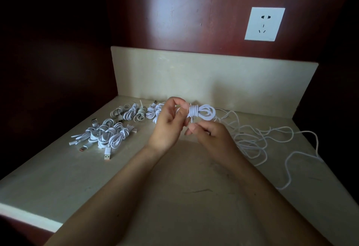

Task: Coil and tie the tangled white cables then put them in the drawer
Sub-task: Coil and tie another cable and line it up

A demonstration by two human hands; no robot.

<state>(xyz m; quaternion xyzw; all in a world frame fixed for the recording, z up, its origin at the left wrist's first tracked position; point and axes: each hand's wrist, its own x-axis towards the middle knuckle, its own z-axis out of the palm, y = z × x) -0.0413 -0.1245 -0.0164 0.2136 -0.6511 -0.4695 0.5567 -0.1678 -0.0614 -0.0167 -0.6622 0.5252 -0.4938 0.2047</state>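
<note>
**Head view: winding the tail round a coil above the counter**

I am holding a coil (202, 112) of white cable up off the counter (174, 197), in front of me, so both hands can work round it. My left hand (167, 123) is pinching the coil's near end with thumb and curled fingers, keeping the loops stacked so they cannot spring apart. My right hand (209, 136) is curled just below the band of wraps, and its fingertips seem to be nipping the free tail, ready, I judge, for tucking it through.

I am laying the tied bundles (108, 136) in rows on my left, well apart from the loose cables (252, 140) sprawling on my right, so done and undone are not mixing. The drawer is not showing here, so I judge that putting away is some way off.
</note>
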